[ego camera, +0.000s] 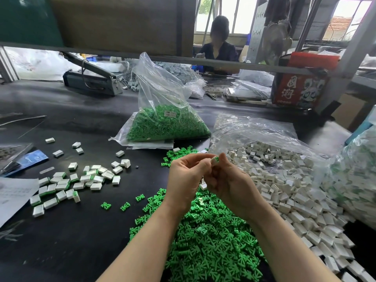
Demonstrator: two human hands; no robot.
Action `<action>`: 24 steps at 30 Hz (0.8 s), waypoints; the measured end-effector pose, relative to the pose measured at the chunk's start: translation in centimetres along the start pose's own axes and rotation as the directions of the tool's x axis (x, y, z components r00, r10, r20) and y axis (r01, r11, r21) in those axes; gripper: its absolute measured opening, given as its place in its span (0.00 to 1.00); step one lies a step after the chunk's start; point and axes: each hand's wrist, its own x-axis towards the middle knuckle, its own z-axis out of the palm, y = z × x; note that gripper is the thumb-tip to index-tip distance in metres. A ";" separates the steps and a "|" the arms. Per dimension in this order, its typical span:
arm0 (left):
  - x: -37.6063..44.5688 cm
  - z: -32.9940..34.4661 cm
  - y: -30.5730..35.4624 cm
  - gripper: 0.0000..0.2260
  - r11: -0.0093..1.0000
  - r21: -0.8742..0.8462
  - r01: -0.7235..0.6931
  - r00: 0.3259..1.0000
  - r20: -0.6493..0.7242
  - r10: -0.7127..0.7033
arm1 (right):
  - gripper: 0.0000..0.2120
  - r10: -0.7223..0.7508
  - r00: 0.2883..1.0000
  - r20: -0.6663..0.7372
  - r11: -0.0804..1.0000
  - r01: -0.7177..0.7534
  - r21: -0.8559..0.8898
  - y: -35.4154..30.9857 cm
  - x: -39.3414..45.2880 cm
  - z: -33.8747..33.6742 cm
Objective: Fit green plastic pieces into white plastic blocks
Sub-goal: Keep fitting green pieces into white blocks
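My left hand (186,178) and my right hand (230,182) meet above the black table, fingertips together. Between them they pinch a white block (213,160) with a green piece (216,159) at its end. Another white block (203,186) shows low in my right hand's curled fingers. Under my forearms lies a heap of loose green pieces (211,235). A pile of white blocks (284,184) spills from a clear bag on the right. Fitted white-and-green blocks (69,184) lie scattered on the left.
A clear bag of green pieces (166,123) stands behind my hands. Papers (12,196) and a blue packet (30,158) lie at the left edge. A red box (299,86) and a grey machine (91,80) stand at the back, with a person (218,43) seated beyond.
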 end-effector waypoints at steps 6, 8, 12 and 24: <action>-0.2 0.1 0.3 0.07 0.997 0.052 -0.052 0.998 0.038 0.050 | 0.33 0.040 0.999 0.028 0.999 -0.040 0.002 -0.3 0.0 0.0; -0.2 0.1 0.4 0.06 0.997 0.058 -0.053 0.998 0.033 0.051 | 0.37 0.031 0.999 0.023 0.999 -0.031 -0.015 -0.2 0.1 0.0; -0.3 0.3 0.6 0.03 0.998 0.051 -0.042 0.999 0.025 0.041 | 0.25 -0.022 1.000 0.001 0.998 0.022 -0.066 -0.1 0.1 -0.1; -0.1 0.6 0.1 0.05 0.999 -0.001 0.050 0.999 0.000 -0.050 | 0.16 -0.112 0.992 -0.056 0.939 0.088 -0.331 0.1 -0.1 -0.4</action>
